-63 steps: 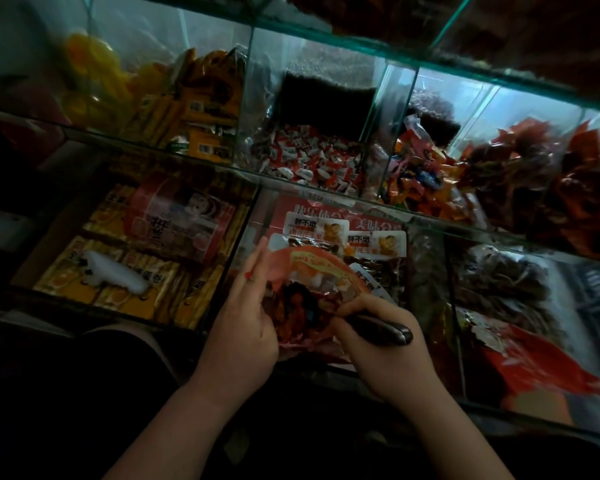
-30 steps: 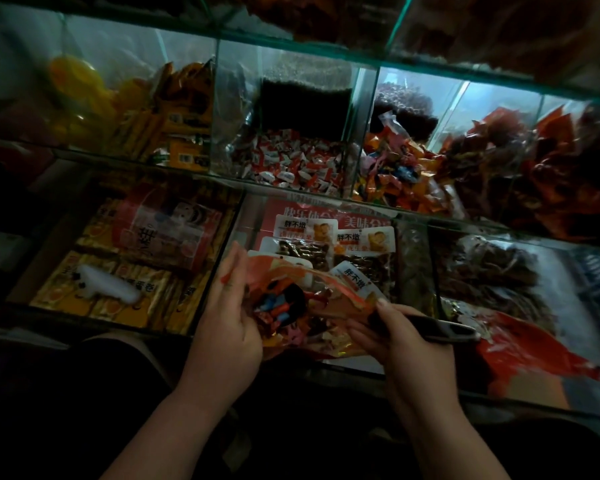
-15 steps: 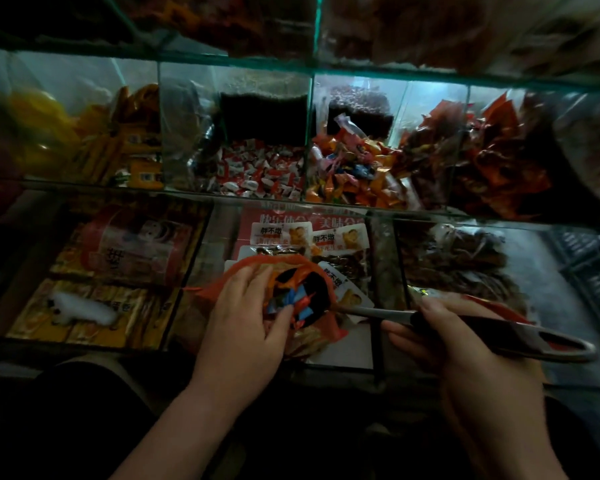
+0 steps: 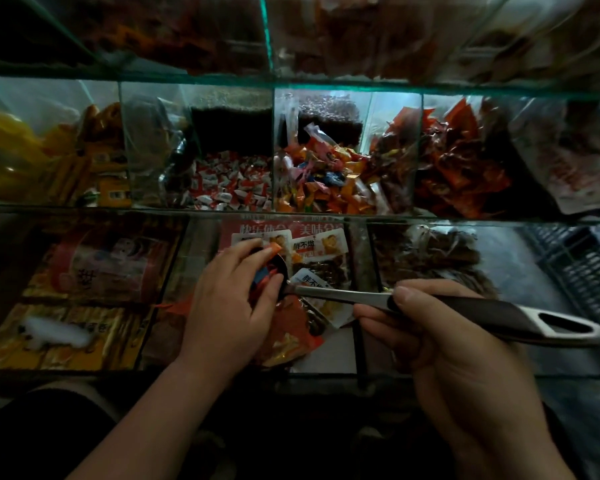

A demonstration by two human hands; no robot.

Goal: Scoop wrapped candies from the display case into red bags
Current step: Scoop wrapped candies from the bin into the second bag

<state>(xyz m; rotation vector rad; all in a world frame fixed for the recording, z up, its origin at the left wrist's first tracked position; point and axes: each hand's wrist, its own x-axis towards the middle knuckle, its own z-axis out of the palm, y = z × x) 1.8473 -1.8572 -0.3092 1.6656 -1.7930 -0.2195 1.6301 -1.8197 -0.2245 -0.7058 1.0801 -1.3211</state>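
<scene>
My left hand [image 4: 232, 303] grips the rim of a red bag [image 4: 284, 332] that rests on the glass case, its fingers curled round the mouth. Blue and red wrapped candies [image 4: 262, 277] show inside the opening. My right hand [image 4: 440, 327] grips the black handle of a metal scoop [image 4: 465, 308]. The scoop's bowl [image 4: 281, 271] sits at the bag's mouth, partly hidden by my left fingers. Colourful wrapped candies [image 4: 323, 178] fill a glass compartment above, with red-and-white wrapped candies [image 4: 232, 187] in the one to its left.
The glass display case [image 4: 326, 216] has shelves split by upright panes. Yellow and orange packets [image 4: 84, 157] lie at upper left, dark red snack packs [image 4: 458, 168] at upper right. Boxed snacks [image 4: 80, 299] and labelled packets [image 4: 321, 251] lie under the glass top. A black basket [image 4: 582, 271] stands at right.
The scoop has gone from beside the bag to the bag's mouth, and my right hand has slid further back along the handle. My left hand turned the bag's opening upward. The view came closer.
</scene>
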